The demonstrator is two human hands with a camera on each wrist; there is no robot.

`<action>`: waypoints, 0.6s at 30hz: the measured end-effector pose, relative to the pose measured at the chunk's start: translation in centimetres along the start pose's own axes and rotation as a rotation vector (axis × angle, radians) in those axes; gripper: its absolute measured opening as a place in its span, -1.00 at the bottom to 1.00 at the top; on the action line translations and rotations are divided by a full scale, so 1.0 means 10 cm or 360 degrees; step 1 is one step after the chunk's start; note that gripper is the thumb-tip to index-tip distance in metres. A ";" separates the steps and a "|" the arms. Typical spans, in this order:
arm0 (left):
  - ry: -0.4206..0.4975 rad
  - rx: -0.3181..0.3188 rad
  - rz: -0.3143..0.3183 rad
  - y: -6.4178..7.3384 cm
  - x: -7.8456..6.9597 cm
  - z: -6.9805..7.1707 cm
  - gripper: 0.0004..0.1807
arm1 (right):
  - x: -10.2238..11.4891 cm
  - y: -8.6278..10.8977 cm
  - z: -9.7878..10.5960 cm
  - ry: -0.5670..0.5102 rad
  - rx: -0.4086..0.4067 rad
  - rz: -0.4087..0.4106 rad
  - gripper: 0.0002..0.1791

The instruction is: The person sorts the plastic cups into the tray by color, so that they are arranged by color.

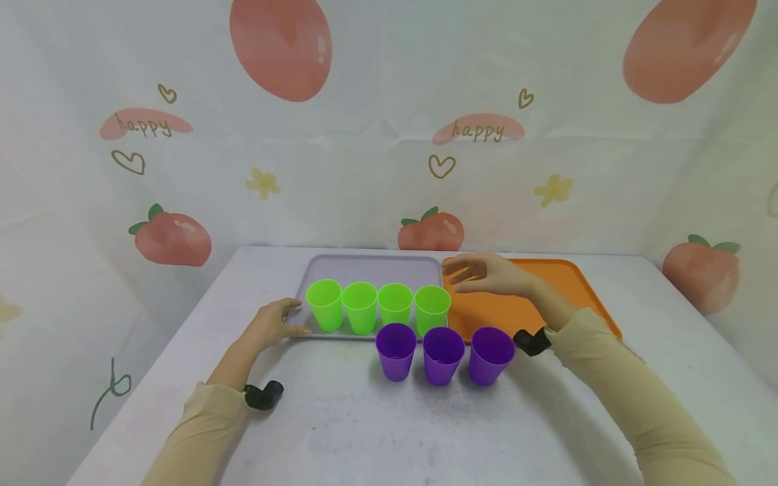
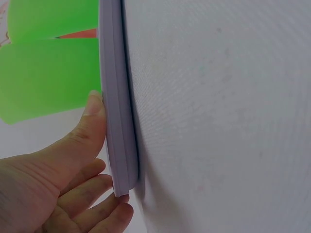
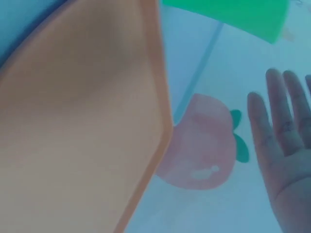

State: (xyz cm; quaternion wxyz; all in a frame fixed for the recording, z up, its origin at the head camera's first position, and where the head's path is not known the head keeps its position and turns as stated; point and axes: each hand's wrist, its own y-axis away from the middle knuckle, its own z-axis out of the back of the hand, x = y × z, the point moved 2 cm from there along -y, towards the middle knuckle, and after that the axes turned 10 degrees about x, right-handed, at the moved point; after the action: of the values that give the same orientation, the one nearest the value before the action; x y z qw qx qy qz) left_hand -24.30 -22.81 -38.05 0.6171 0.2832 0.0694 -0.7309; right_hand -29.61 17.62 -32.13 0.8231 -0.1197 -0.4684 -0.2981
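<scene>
Several bright green cups (image 1: pixel 360 309) stand upright in a row along the front of a grey tray (image 1: pixel 377 266). My left hand (image 1: pixel 275 322) is at that tray's front left corner. Seen from the left wrist, its thumb (image 2: pixel 90 116) lies along the rim, overlapping a green cup, and the other fingers bend loosely by the corner. My right hand (image 1: pixel 495 275) hovers over where the grey tray meets an orange tray (image 1: pixel 559 277). Nothing is in it, and its fingers look extended in the right wrist view. Three purple cups (image 1: pixel 444 354) stand upright in front of the trays.
The trays lie side by side at the back of a white table (image 1: pixel 340 432). Behind hangs a white cloth (image 1: pixel 358 169) printed with fruit, hearts and flowers. Each wrist wears a small black device (image 1: pixel 264 395).
</scene>
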 end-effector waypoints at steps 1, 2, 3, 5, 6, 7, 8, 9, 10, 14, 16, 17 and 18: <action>-0.0001 -0.0001 -0.0002 0.00 0.00 0.00 -0.20 | 0.01 0.03 0.01 0.0040 -0.0049 -0.0027 -0.45; 0.0000 -0.0003 -0.0005 -0.01 0.01 0.00 -0.20 | 0.02 0.07 0.02 0.0076 -0.0101 -0.0049 -0.47; 0.0001 -0.0003 -0.0007 -0.01 0.01 0.00 -0.20 | 0.02 0.11 0.03 0.0100 -0.0152 -0.0075 -0.49; 0.0005 -0.0002 -0.0009 -0.01 0.01 0.00 -0.20 | 0.03 0.20 0.04 0.0127 -0.0248 -0.0134 -0.54; 0.0007 0.0000 -0.0007 -0.01 0.01 0.00 -0.20 | 0.02 0.25 0.05 0.0127 -0.0289 -0.0156 -0.55; 0.0008 0.0002 -0.0005 -0.01 0.01 0.00 -0.19 | 0.02 0.30 0.06 0.0126 -0.0332 -0.0177 -0.55; 0.0010 0.0003 -0.0003 -0.01 0.00 0.00 -0.19 | 0.00 0.35 0.07 0.0123 -0.0372 -0.0199 -0.56; 0.0009 0.0005 -0.0001 -0.01 0.00 0.00 -0.19 | -0.01 0.40 0.08 0.0117 -0.0406 -0.0232 -0.56; 0.0008 0.0005 0.0001 0.00 0.00 0.00 -0.19 | -0.03 0.46 0.09 0.0118 -0.0440 -0.0260 -0.56; 0.0012 0.0012 0.0000 0.00 0.00 0.01 -0.18 | -0.10 0.69 0.12 0.0133 -0.0565 -0.0359 -0.55; 0.0014 0.0015 0.0001 -0.01 0.00 0.01 -0.18 | -0.15 0.82 0.14 0.0161 -0.0620 -0.0411 -0.53; 0.0015 0.0015 0.0001 -0.01 0.00 0.00 -0.19 | -0.18 0.88 0.15 0.0181 -0.0645 -0.0433 -0.52; 0.0015 0.0014 0.0000 -0.01 0.01 0.00 -0.19 | -0.21 0.94 0.15 0.0204 -0.0668 -0.0457 -0.51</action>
State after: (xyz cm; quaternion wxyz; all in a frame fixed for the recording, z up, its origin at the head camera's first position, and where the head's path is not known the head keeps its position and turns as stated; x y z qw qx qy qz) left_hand -24.42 -22.85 -38.06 0.6156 0.2894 0.0690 -0.7298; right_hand -25.82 26.56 -32.30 0.7574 -0.2010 -0.3555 -0.5095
